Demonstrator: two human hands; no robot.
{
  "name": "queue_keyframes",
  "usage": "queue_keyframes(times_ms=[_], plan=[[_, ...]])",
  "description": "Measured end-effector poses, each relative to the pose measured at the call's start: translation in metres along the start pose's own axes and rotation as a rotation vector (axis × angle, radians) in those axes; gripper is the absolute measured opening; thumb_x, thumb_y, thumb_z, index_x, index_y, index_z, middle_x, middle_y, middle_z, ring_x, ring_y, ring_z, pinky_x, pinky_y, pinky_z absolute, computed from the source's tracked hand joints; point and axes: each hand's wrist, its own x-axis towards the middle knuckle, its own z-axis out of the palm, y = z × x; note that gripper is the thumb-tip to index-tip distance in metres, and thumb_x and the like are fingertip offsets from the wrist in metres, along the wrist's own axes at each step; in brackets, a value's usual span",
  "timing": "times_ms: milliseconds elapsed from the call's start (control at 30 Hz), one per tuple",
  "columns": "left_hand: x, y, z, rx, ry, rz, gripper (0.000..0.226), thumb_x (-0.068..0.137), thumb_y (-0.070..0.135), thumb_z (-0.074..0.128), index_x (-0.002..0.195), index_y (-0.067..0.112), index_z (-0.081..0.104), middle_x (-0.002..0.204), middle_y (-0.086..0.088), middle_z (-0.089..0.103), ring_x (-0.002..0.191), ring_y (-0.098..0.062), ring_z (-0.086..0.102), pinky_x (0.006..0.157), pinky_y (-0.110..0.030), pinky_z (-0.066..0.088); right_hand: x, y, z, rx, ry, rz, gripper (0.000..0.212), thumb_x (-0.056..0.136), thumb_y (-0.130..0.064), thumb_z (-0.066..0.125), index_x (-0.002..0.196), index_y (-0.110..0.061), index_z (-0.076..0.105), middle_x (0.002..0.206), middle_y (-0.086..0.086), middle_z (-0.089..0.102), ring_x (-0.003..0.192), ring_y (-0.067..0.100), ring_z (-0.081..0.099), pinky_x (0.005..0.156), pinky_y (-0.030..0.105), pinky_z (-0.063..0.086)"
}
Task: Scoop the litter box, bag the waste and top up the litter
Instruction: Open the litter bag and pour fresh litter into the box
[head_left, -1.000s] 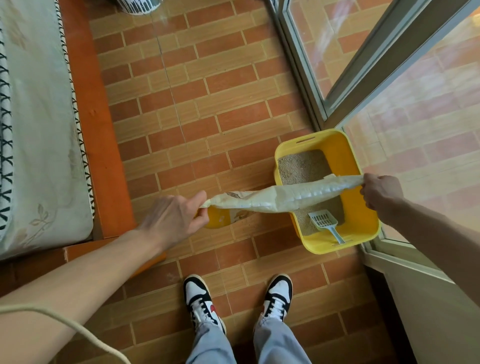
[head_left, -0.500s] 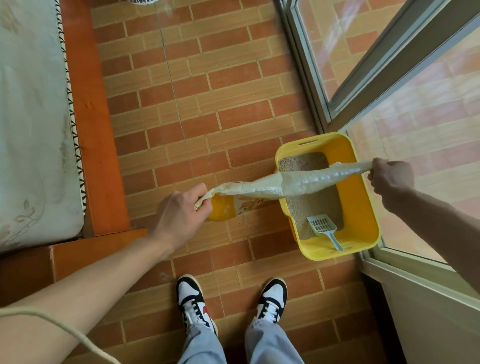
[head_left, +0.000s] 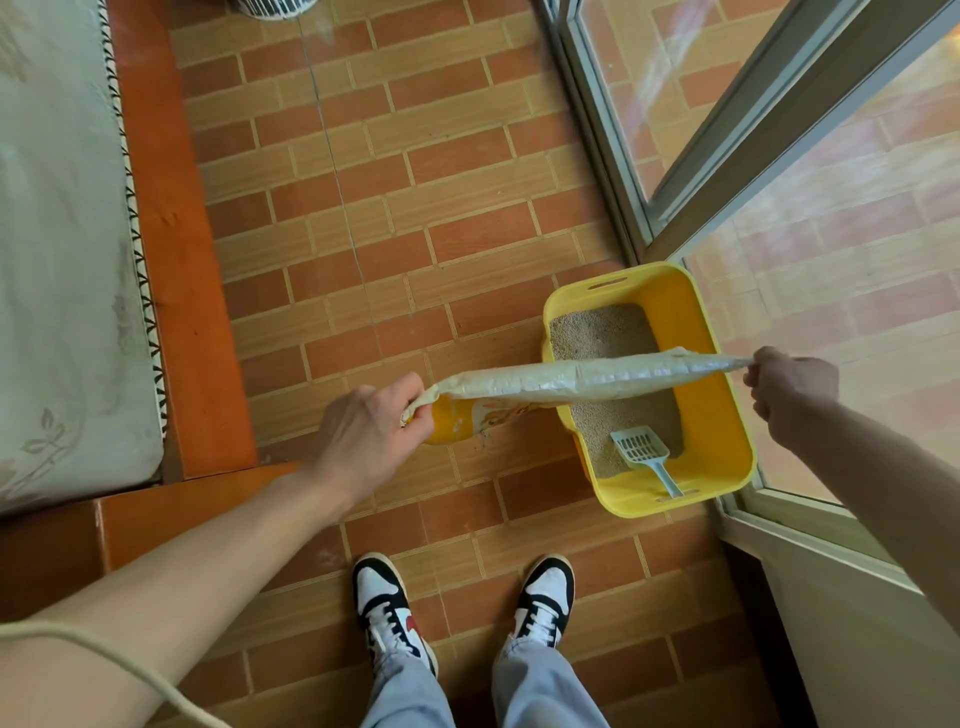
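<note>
Stretching: a litter bag (head_left: 587, 376) is being held taut between both hands, above the near-left part of the litter box (head_left: 722, 415).
Left hand (head_left: 363, 431): is being kept clenched on the bag's left end, over the brick floor (head_left: 395, 208).
Right hand (head_left: 792, 387): is being kept pinched shut on the bag's right end, just past the box's right wall.
Bag: its orange lower part (head_left: 452, 423) is hanging below the left end, beside the box's left wall.
Litter box: yellow, is sitting on the floor against the glass door frame (head_left: 613, 156); tan litter (head_left: 602, 332) is lying inside.
Scoop (head_left: 644, 452): pale blue, is resting in the box's near end, handle against the near rim.
Shoes (head_left: 395, 613): are being stood in just in front of the box.
Bed (head_left: 57, 260): is lying at the far left.
</note>
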Motion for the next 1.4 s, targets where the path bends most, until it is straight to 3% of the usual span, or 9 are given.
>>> queue_keyframes(times_ms=[167,333,433,600,733,1200,1400], plan=[[-0.004,-0.003,0.002,0.040,-0.043,0.005,0.025,0.100,0.018,0.060,0.078,0.021,0.049,0.050,0.006,0.046,0.040,-0.010,0.036,0.043,-0.020,0.023,-0.006,0.020,-0.016,-0.144,-0.009,-0.089,0.027,0.091,-0.021,0.060,0.076,-0.002,0.070,0.071,0.013,0.062,0.056,0.023,0.050,0.053,0.033,0.039],[-0.011,-0.006,0.005,0.095,-0.096,0.044,0.025,0.101,0.020,0.059,0.079,0.022,0.047,0.051,0.008,0.042,0.040,-0.012,0.034,0.043,-0.025,0.024,-0.006,0.037,-0.023,-0.251,-0.017,-0.142,0.034,0.094,-0.026,0.061,0.063,-0.011,0.064,0.077,0.018,0.067,0.068,0.029,0.057,0.067,0.041,0.046],[-0.013,-0.007,0.006,0.095,-0.108,0.045,0.026,0.101,0.020,0.058,0.078,0.024,0.045,0.051,0.009,0.040,0.040,-0.012,0.034,0.043,-0.025,0.024,-0.004,0.041,-0.021,-0.318,-0.042,-0.145,0.036,0.095,-0.027,0.058,0.066,-0.007,0.066,0.076,0.019,0.067,0.068,0.033,0.058,0.069,0.045,0.050],[-0.010,-0.019,0.000,0.137,-0.099,0.045,0.028,0.100,0.018,0.059,0.078,0.025,0.044,0.049,0.010,0.039,0.039,-0.010,0.033,0.041,-0.025,0.023,-0.002,0.026,-0.015,-0.360,-0.145,-0.190,0.034,0.096,-0.023,0.057,0.072,-0.001,0.069,0.073,0.016,0.063,0.060,0.025,0.051,0.062,0.038,0.043],[-0.004,-0.024,-0.013,0.190,-0.117,0.106,0.031,0.098,0.015,0.064,0.078,0.025,0.042,0.048,0.013,0.035,0.036,-0.004,0.026,0.039,-0.017,0.016,0.001,0.001,-0.005,-0.322,-0.245,-0.165,0.028,0.098,-0.021,0.059,0.081,0.000,0.069,0.072,0.012,0.059,0.059,0.019,0.047,0.053,0.029,0.037],[0.035,-0.023,-0.029,0.231,0.046,0.061,0.021,0.098,0.016,0.062,0.080,0.018,0.051,0.048,0.005,0.045,0.037,-0.011,0.037,0.039,-0.023,0.021,0.019,-0.067,0.025,-0.200,-0.161,-0.279,0.030,0.101,-0.023,0.057,0.073,-0.013,0.062,0.075,0.007,0.060,0.060,0.016,0.050,0.054,0.028,0.040],[0.040,-0.011,-0.032,0.252,0.022,0.126,0.023,0.096,0.016,0.064,0.080,0.021,0.049,0.048,0.012,0.038,0.035,-0.004,0.030,0.039,-0.019,0.017,0.021,-0.060,0.017,-0.196,-0.135,-0.214,0.026,0.101,-0.020,0.056,0.082,-0.005,0.066,0.073,0.007,0.058,0.057,0.017,0.048,0.051,0.027,0.039]])
